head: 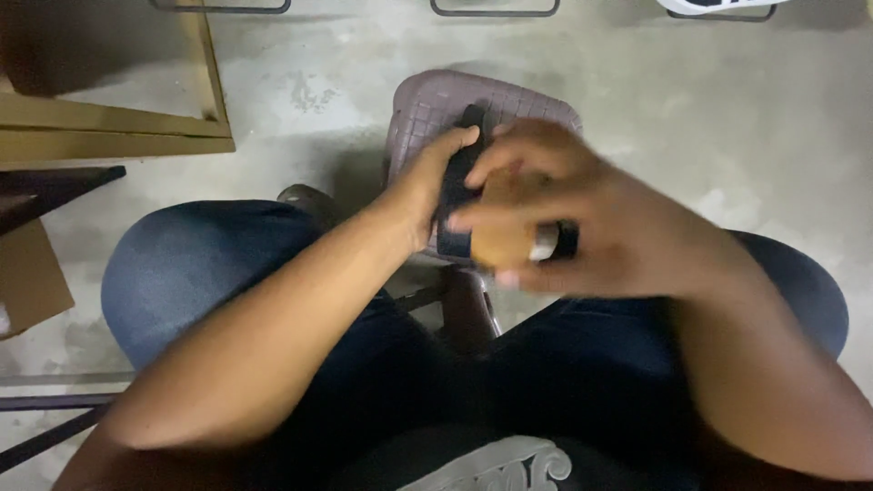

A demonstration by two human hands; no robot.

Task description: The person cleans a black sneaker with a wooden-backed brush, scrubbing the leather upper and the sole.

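Head view: two hands, left gripping one dark flat device, right blurred, grip unclear.

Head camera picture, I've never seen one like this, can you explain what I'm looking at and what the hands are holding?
The camera sits on a person's head and looks down at their own lap and jeans. The left hand grips a dark, flat, elongated object. The right hand is blurred by motion and holds something rounded and tan against it; what it is, I cannot tell. Below the hands stands a brownish plastic stool on a concrete floor. A wooden frame lies at upper left.
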